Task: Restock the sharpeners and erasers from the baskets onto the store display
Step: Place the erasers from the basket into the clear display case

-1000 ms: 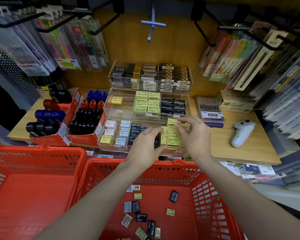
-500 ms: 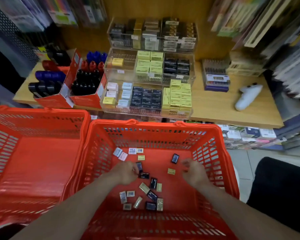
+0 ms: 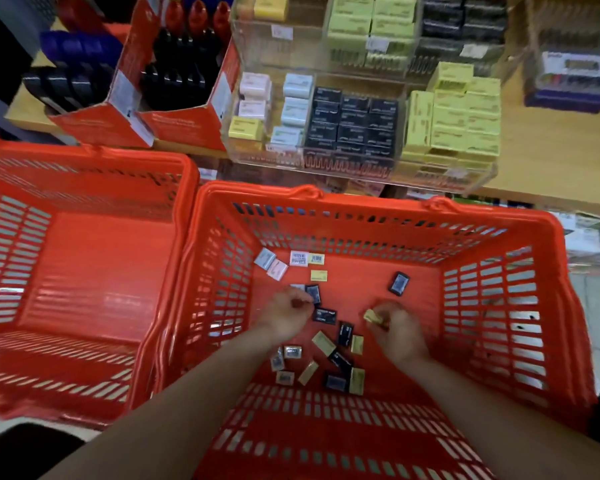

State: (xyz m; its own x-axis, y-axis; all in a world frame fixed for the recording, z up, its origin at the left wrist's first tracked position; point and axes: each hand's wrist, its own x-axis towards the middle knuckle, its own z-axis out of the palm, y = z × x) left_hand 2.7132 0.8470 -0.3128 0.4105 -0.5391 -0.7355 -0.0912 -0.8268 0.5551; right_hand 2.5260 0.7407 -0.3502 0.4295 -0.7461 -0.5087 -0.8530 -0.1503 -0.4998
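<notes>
Both my hands reach down into the right red basket (image 3: 368, 202). Several loose black, yellow and pale erasers (image 3: 340, 344) lie scattered on its floor. My right hand (image 3: 400, 337) pinches a small yellow eraser (image 3: 372, 317) just above the floor. My left hand (image 3: 284, 315) has its fingers curled, with the fingertips on a black eraser (image 3: 313, 294). Beyond the basket, the clear tiered display (image 3: 400, 157) sits on the shelf. It holds rows of black erasers (image 3: 354, 123), stacked yellow erasers (image 3: 461, 116) and pale ones (image 3: 291, 109).
A second red basket (image 3: 84, 157) stands to the left, touching the first, with nothing visible inside. Red cartons of marker bottles (image 3: 174, 98) stand left of the display on the wooden shelf (image 3: 551, 161). Boxed pens (image 3: 568, 81) lie at the far right.
My hands left the yellow stack on the display and dropped into the right basket. The right hand has picked up a yellow eraser; the left closed on a black one. The view tilted downward.
</notes>
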